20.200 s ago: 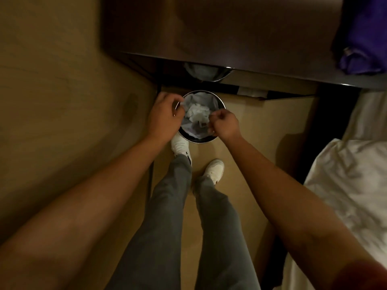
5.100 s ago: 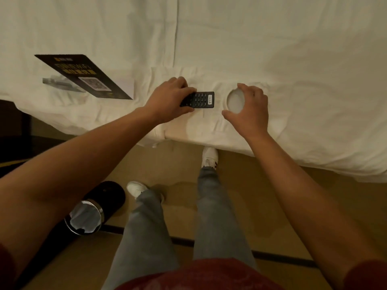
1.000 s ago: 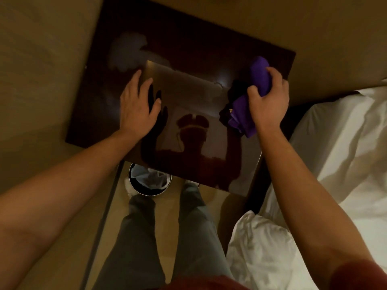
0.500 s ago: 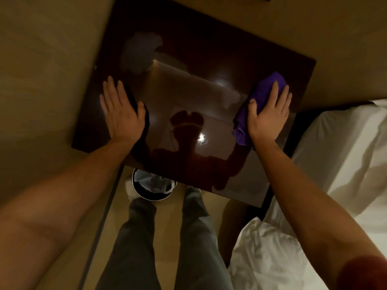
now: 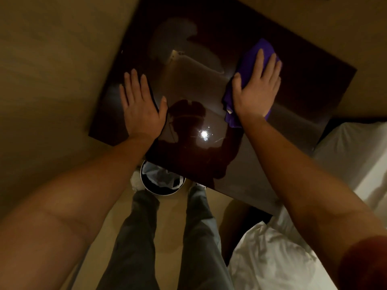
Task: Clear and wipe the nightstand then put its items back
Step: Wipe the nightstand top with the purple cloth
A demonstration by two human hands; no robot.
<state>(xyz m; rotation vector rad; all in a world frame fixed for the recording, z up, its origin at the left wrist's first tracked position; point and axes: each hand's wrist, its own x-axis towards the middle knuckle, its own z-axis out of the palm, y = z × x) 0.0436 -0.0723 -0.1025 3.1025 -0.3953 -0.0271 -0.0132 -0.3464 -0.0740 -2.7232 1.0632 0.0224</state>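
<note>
nightstand (image 5: 293,84): left hand (image 5: 141,109) flat on left | cloth (image 5: 249,61) under right hand (image 5: 256,91) on right

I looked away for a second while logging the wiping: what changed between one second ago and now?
The right hand went from gripping the bunched purple cloth to pressing it flat on the nightstand with straight fingers. The left hand slid toward the top's left edge, still flat. The trash bin stays below the front edge.

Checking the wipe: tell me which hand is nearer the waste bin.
Left. The left hand lies flat on the nightstand, just above the waste bin; the right hand presses the purple cloth farther off to the right.
</note>
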